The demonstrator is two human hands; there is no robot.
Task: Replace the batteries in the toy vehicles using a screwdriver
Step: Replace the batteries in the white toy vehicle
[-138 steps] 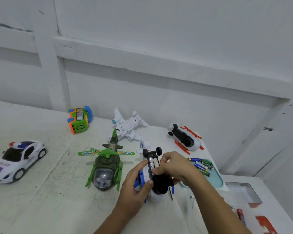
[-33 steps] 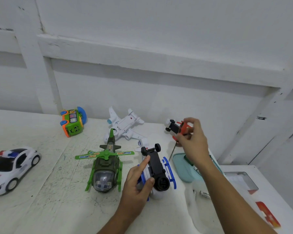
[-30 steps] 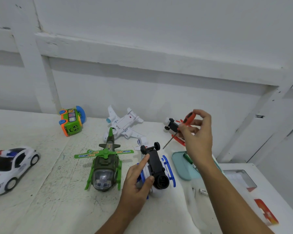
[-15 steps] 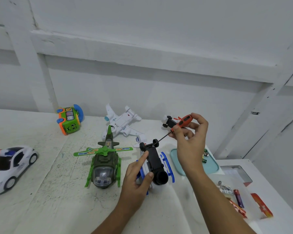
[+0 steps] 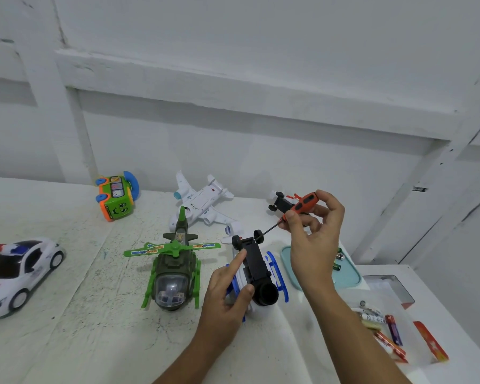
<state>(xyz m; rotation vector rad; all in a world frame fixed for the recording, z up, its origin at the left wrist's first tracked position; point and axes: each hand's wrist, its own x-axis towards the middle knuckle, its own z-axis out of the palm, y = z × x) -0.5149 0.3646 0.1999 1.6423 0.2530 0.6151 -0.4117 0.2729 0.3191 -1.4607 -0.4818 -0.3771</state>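
"Six toy vehicles on the table (image 5: 67,342), you said. Where are the edges, and where is there room?"

"The white tabletop, scuffed and paint-flecked, runs back to a white panelled wall. Its right edge lies just past a teal tray (image 5: 348,278). The widest bare stretch is at the front left, between the police car (image 5: 17,273) and the green helicopter (image 5: 175,264)."

"What are the things like?"

"All are moulded plastic. A boxy green-and-orange bus (image 5: 117,196) and a white airplane (image 5: 203,203) sit near the wall, and a red-and-white toy (image 5: 279,202) lies upturned behind the right hand. The tray is shallow with rounded corners and holds batteries (image 5: 338,261). More loose batteries (image 5: 383,321) lie to the right."

"And the hands?"

"The white-and-blue toy helicopter (image 5: 254,261) lies upside down at centre, black underside up, blue skids out to the sides. The left hand (image 5: 227,286) grips its body with thumb and curled fingers, index finger straight along the black panel. The right hand (image 5: 313,239) pinches the red-and-black handle of a screwdriver (image 5: 302,202) in its fingertips. The thin shaft slants down to the toy's far end, between two small black wheels."
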